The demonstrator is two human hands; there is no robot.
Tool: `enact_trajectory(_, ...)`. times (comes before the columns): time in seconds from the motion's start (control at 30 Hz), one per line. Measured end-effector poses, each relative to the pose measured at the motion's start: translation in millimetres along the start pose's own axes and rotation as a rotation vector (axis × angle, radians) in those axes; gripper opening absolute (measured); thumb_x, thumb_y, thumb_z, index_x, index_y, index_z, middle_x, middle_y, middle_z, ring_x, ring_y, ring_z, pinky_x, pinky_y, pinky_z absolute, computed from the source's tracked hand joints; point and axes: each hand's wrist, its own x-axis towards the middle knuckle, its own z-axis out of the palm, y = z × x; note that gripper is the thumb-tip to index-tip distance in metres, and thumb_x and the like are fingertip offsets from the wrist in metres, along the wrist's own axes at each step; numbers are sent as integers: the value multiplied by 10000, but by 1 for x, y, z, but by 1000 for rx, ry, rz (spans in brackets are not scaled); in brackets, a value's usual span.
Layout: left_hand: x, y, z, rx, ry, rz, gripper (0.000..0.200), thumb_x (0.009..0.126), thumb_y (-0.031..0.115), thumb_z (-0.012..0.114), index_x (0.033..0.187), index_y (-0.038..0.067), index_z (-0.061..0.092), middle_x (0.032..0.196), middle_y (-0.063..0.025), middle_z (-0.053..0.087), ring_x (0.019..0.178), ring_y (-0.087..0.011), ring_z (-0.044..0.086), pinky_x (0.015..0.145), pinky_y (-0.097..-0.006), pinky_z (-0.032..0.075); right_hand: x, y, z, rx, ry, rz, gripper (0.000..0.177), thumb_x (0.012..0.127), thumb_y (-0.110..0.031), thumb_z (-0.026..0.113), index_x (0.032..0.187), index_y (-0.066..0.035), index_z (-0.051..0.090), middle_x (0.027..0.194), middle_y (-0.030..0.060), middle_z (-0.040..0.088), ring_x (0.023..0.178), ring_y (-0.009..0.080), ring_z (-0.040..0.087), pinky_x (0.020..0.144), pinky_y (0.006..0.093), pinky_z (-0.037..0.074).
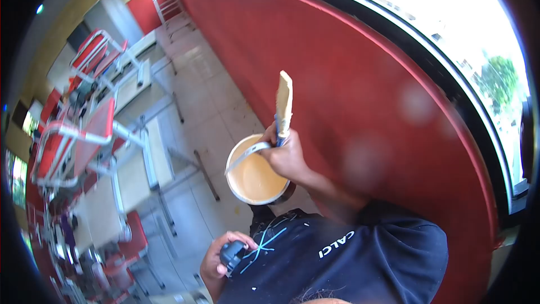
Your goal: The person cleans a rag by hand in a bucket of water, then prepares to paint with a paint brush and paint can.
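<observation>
My right hand (pixel 286 156) is closed around a paintbrush (pixel 284 98), whose cream-coated bristles point up and away from me. The same hand also grips the flat handle (pixel 247 156) of a paint bucket (pixel 229 183). Pale peach-cream paint (pixel 259 177) is visible inside it, below a whitish rim. Close to my dark shirt, my left hand (pixel 212 262) has its fingers wrapped on a dark, rounded object (pixel 232 255) whose kind I cannot make out.
A red wall (pixel 360 79) runs along my right, beneath a long window (pixel 416 0). To the left stand desks (pixel 135 177) with red chairs (pixel 84 141) stacked on top. A ladder-like frame (pixel 164 1) leans at the far end of the tiled floor (pixel 202 93).
</observation>
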Motion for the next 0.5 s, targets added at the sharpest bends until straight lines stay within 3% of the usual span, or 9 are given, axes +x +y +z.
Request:
enact_trajectory(0.07, 27, 4, -67, 24, -135, 20, 793, 719, 638, 721, 1130, -20, 554, 1064, -214, 617, 1014, -297, 609, 904, -407, 473, 37, 15, 28, -1, -14, 22, 371, 668, 138, 653, 706, -81, 356, 689, 47, 540, 750, 144, 617, 649, 303, 471)
enact_trajectory(0.1, 48, 14, -99, 55, -196, 14, 781, 720, 624, 728, 1131, -16, 557, 1066, -212, 617, 1013, -299, 610, 905, -406, 471, 59, 27, 45, 59, 25, -74, 188, 679, 64, 698, 718, -27, 537, 638, 31, 560, 630, 101, 536, 561, 292, 429)
enact_trajectory(0.3, 164, 99, -251, 152, -487, 15, 720, 705, 556, 775, 1092, -13, 561, 1064, -211, 631, 1001, -313, 621, 889, -400, 478, 180, 54, 124, -25, 77, -52, 141, 674, 75, 644, 722, -18, 548, 690, 66, 610, 670, 136, 581, 618, 312, 468)
enact_trajectory(0.5, 269, 162, -367, 365, -612, 8, 727, 663, 559, 797, 1034, -24, 570, 1079, -199, 632, 1002, -309, 626, 883, -378, 484, 306, 86, 190, 0, 203, -72, 145, 678, 64, 660, 717, -22, 550, 676, 53, 595, 640, 122, 551, 582, 300, 445)
